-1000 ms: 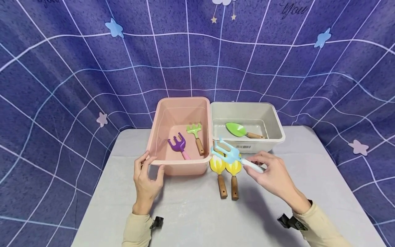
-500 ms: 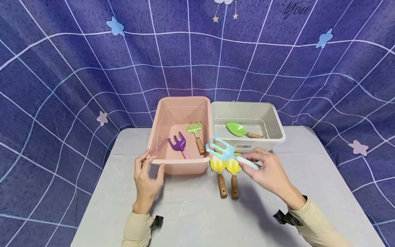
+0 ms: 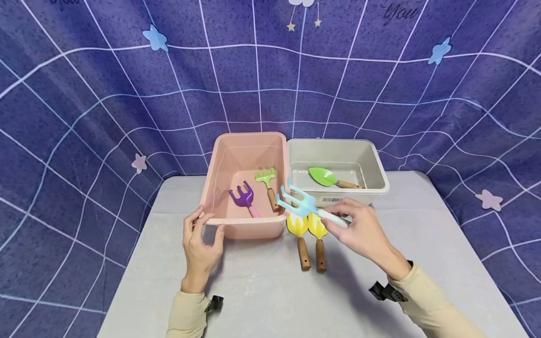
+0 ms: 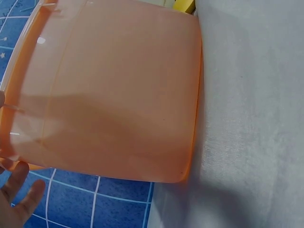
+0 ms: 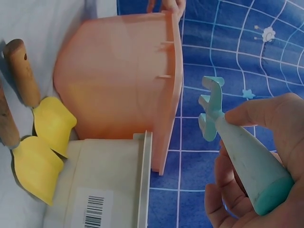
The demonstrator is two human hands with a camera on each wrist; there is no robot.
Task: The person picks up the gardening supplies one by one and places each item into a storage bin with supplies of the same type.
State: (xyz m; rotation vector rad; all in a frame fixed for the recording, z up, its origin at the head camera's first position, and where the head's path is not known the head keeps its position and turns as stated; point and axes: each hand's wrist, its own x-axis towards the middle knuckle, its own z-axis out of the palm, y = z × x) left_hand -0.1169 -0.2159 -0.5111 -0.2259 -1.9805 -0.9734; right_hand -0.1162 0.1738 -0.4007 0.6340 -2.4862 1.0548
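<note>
Now shifted left versus a second ago: light-blue fork rake, pinched by its pale handle in right hand, prongs hanging over near right corner of pink bin, above two yellow trowels with wooden handles. Probably headed for that bin, beside purple rake and green rake. Left hand unmoved, gripping near rim. Smooth moulded plastic, rounded corners; grey bin holding green trowel.

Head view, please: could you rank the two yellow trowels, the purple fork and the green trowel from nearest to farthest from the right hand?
1. Yellow trowels, just left of the right hand.
2. Green trowel, grey bin, behind.
3. Purple fork, pink bin, far left.
</note>
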